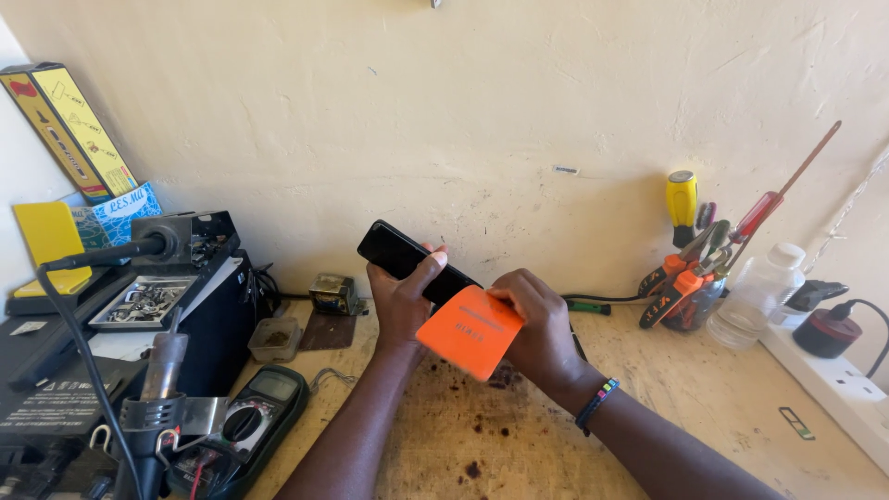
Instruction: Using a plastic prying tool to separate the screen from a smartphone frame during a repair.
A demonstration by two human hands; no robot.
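Phone (407,259) held above stained wooden workbench (704,389).

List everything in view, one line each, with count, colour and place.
phone: one, black, held above the bench centre
card: one, orange, against the phone's lower end
multimeter: one, dark, bench front left
hot-air station: one, black, left
screwdrivers: several, yellow, red, orange, in a holder at right
bottle: one, clear, right
power strip: one, white, far right
left hand: grip on the phone
right hand: grip on the card
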